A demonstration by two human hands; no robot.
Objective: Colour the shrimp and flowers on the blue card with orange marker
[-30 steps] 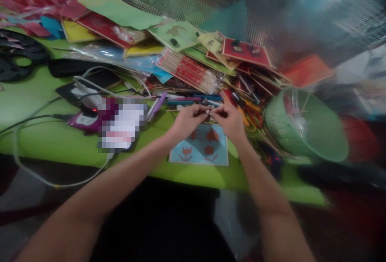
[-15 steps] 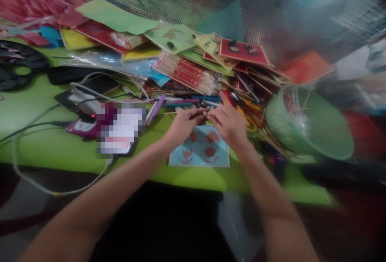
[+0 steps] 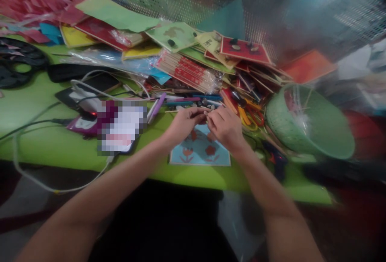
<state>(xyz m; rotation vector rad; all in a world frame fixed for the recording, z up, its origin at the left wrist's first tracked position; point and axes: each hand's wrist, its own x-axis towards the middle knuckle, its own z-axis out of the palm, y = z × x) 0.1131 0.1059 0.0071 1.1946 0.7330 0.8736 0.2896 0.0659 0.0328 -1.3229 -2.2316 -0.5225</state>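
Observation:
My left hand (image 3: 184,123) and my right hand (image 3: 223,127) meet fingertip to fingertip just above a light blue card (image 3: 199,150) with red flower shapes, which lies on the green table (image 3: 45,141). Both hands are pinched closed around something small between them; it is too tiny and blurred to name. A thin wooden stick (image 3: 172,111) pokes out to the left of my left fingers. Pens and sticks (image 3: 189,100) lie just beyond the hands.
A green mesh bowl (image 3: 307,125) stands tilted at the right. Scissors (image 3: 249,115) lie beside it. Stacked coloured cards (image 3: 241,51) and a pack of sticks (image 3: 188,71) fill the back. Cables and a phone (image 3: 87,93) sit at the left.
My right hand has drawn slightly nearer and lower over the blue card. Both hands stay pinched together; the view shifted a little.

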